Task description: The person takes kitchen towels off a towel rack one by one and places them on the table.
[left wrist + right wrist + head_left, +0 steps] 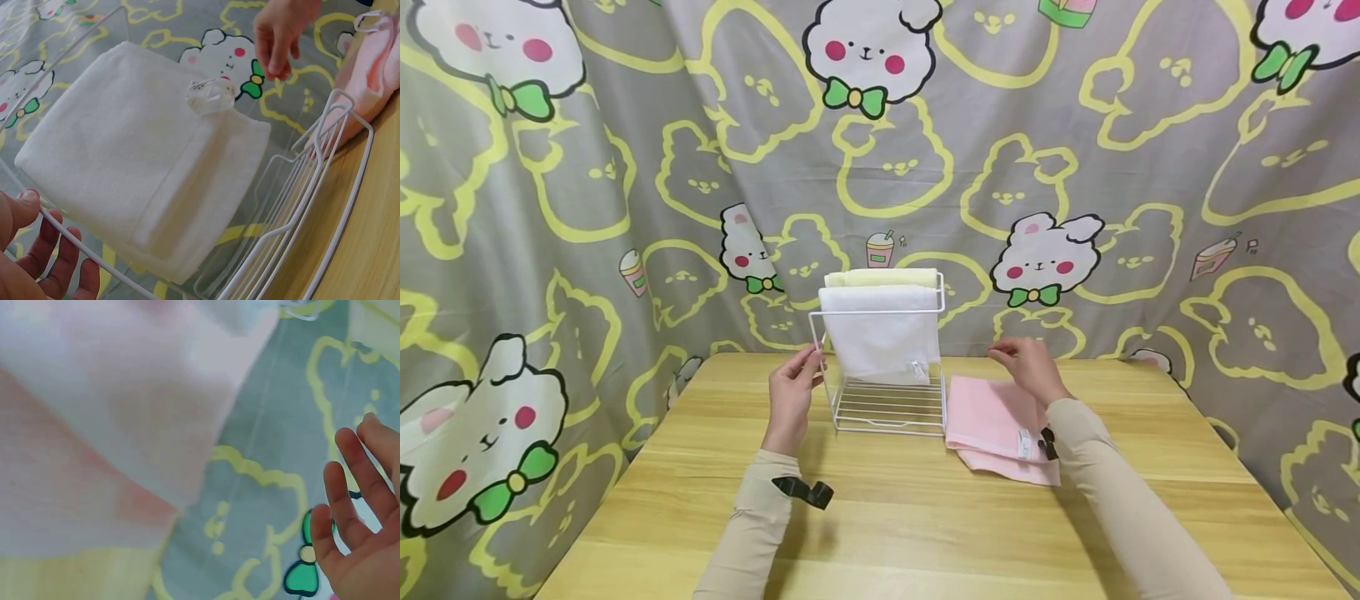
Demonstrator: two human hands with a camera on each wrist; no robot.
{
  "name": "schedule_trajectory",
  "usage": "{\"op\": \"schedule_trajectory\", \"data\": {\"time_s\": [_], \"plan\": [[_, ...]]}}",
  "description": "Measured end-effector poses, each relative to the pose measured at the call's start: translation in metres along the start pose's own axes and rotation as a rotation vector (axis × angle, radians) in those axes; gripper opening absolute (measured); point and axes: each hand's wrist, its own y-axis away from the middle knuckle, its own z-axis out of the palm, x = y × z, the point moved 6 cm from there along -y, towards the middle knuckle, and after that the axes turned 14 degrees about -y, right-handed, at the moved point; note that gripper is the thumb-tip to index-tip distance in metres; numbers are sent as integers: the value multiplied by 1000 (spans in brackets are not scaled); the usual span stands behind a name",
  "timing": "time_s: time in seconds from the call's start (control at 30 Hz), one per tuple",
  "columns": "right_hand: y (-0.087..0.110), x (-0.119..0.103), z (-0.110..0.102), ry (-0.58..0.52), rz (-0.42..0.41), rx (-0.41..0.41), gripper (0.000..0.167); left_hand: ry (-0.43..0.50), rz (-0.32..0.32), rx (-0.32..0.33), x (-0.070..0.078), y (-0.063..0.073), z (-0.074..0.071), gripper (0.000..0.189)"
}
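Observation:
A white wire rack [889, 432] stands on the table, with a white towel [880, 333] and a yellow towel [887, 277] draped over its upper bars. My left hand [792, 392] grips the rack's left side wire; in the left wrist view the thumb and curled fingers [56, 250] lie about that wire. To the right of the rack lies a folded pink towel [992, 421] with a small white label. Above its far edge my right hand [1030, 367] hovers, holding nothing. Its fingers look loosely bent in the right wrist view, where the pink towel [75, 475] is blurred and close.
The wooden table [880, 517] extends in front of the rack and to both sides. Behind it and at the sides hangs a grey curtain [895, 175] with cartoon animals. A black strap [805, 492] sits on the left sleeve, another [1048, 444] by the right cuff.

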Motion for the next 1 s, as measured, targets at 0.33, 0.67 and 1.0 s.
{"op": "schedule_trajectory", "data": {"time_s": [0.33, 0.67, 1.0], "plan": [[-17, -42, -24, -14, -96, 61, 23, -1, -4, -5, 0, 1, 0, 33], [-30, -96, -36, -56, -180, 109, 26, 7, 1, -4, 0, 2, 0, 35], [-36, -157, -37, -139, -245, 107, 27, 9, -2, -12, -1, 0, -1, 35]]}}
